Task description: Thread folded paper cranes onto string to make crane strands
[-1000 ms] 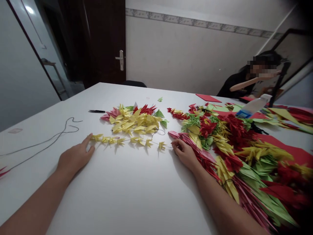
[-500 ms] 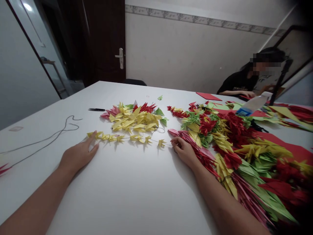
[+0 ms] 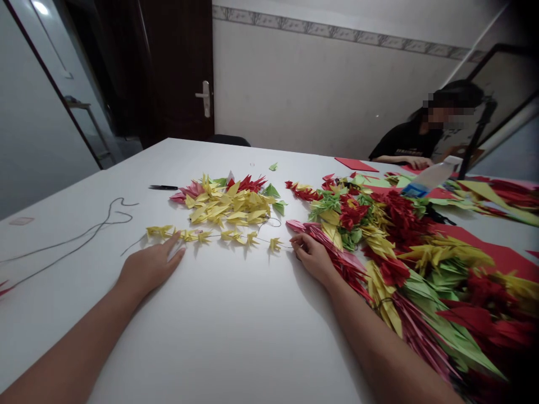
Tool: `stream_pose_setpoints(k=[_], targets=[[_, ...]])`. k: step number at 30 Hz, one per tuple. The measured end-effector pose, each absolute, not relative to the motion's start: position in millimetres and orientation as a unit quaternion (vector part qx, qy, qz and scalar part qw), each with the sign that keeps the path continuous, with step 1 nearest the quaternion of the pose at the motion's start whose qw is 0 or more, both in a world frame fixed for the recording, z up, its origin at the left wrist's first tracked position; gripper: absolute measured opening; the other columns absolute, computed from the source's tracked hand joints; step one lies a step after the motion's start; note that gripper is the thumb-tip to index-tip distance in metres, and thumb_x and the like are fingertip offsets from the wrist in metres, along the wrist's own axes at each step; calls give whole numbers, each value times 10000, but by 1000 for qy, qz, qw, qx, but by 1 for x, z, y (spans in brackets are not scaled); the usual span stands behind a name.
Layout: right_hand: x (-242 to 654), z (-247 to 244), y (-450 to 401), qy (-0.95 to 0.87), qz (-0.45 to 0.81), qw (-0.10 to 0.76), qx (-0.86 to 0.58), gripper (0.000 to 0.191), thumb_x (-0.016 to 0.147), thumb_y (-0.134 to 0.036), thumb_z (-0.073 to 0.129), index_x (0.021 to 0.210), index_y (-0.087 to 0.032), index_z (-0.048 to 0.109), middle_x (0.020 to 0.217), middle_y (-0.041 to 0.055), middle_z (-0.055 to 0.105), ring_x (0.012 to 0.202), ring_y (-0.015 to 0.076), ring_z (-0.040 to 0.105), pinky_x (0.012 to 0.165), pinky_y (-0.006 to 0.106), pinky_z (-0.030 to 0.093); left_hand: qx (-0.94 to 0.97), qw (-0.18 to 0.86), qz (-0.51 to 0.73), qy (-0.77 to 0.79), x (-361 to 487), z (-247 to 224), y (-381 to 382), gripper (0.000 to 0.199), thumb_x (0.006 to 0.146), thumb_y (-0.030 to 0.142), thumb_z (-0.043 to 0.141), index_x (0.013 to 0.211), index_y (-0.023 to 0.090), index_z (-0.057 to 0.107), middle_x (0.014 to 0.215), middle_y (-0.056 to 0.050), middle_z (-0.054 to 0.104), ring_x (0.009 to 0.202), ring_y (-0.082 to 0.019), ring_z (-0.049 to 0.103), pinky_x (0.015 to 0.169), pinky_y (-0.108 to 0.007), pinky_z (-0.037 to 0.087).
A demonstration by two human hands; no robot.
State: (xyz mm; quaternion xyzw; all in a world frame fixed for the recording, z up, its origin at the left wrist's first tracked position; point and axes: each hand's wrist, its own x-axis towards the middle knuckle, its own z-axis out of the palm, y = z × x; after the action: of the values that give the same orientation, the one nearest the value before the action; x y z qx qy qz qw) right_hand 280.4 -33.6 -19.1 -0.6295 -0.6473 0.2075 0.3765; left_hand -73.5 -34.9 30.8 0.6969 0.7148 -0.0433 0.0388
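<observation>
Left hand (image 3: 147, 266), thumb and fingers apart, touches the strung yellow origami (image 3: 204, 237) toward eleven o'clock; right hand (image 3: 312, 257), fingertips together, pinches its cord (image 3: 285, 246) toward one, the line laid between.

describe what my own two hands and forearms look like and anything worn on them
The left hand and right hand are bare, with no gloves. The left forearm and right forearm show no sleeves, watch or bracelet as far as the picture edge. Nails and any small rings are too blurred to tell.
</observation>
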Motion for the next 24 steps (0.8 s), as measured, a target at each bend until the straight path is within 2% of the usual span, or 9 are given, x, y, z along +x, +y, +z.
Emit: stream_pose_setpoints(k=[5, 6, 8, 10, 13, 15, 19, 24], targets=[[280, -20, -34, -646, 203, 375, -633, 300, 740, -389, 452, 870, -147, 573, 734, 40, 568, 576, 119, 453, 544, 232, 350, 700, 18, -28, 713, -69, 31, -38, 659, 863, 523, 175, 1427, 208, 44, 811, -69, 659, 750, -287, 613, 595, -336, 406], [280, -20, -34, -647, 201, 375, -633, 299, 740, -387, 452, 867, -146, 573, 732, 40, 568, 575, 118, 453, 544, 232, 351, 709, 16, -21, 704, -68, 31, -38, 663, 863, 523, 183, 1427, 211, 25, 796, -63, 659, 729, -282, 615, 581, -328, 400], [280, -19, -34, -649, 199, 377, -630, 297, 740, -384, 452, 861, -142, 573, 731, 42, 569, 575, 118, 456, 546, 232, 356, 730, 16, -10, 683, -67, 29, -38, 636, 865, 512, 200, 1424, 257, 35, 909, -59, 660, 775, -273, 617, 582, -320, 398], [279, -18, -34, -649, 199, 375, -631, 293, 740, -382, 454, 860, -142, 573, 728, 43, 569, 576, 119, 460, 549, 233, 360, 741, 22, -10, 671, -66, 26, -37, 590, 867, 501, 210, 1415, 300, 116, 1077, -48, 624, 896, -269, 600, 619, -322, 407], [279, -17, -34, -645, 202, 372, -636, 293, 739, -383, 455, 863, -146, 572, 732, 43, 569, 583, 122, 465, 555, 235, 362, 742, 22, -17, 670, -66, 22, -35, 567, 872, 498, 195, 1397, 283, 221, 1202, -45, 563, 1027, -271, 550, 673, -332, 415], [279, -17, -34, -644, 204, 371, -637, 295, 738, -387, 453, 865, -148, 572, 740, 42, 570, 587, 123, 464, 557, 235, 360, 739, 16, -17, 673, -65, 21, -35, 585, 873, 500, 187, 1406, 258, 197, 1183, -63, 575, 1011, -274, 558, 665, -328, 413], [279, -17, -34, -646, 202, 369, -637, 292, 737, -385, 453, 858, -149, 574, 739, 39, 569, 578, 119, 458, 549, 233, 354, 746, 1, -13, 666, -59, 21, -36, 616, 871, 504, 211, 1422, 259, 84, 975, -68, 651, 829, -257, 614, 591, -296, 383], [278, -15, -34, -650, 193, 371, -634, 290, 730, -387, 449, 841, -150, 572, 721, 38, 562, 582, 123, 461, 555, 233, 354, 770, -6, -17, 638, -52, 19, -35, 559, 880, 486, 211, 1407, 307, 161, 1005, -45, 636, 846, -246, 606, 582, -290, 368]])
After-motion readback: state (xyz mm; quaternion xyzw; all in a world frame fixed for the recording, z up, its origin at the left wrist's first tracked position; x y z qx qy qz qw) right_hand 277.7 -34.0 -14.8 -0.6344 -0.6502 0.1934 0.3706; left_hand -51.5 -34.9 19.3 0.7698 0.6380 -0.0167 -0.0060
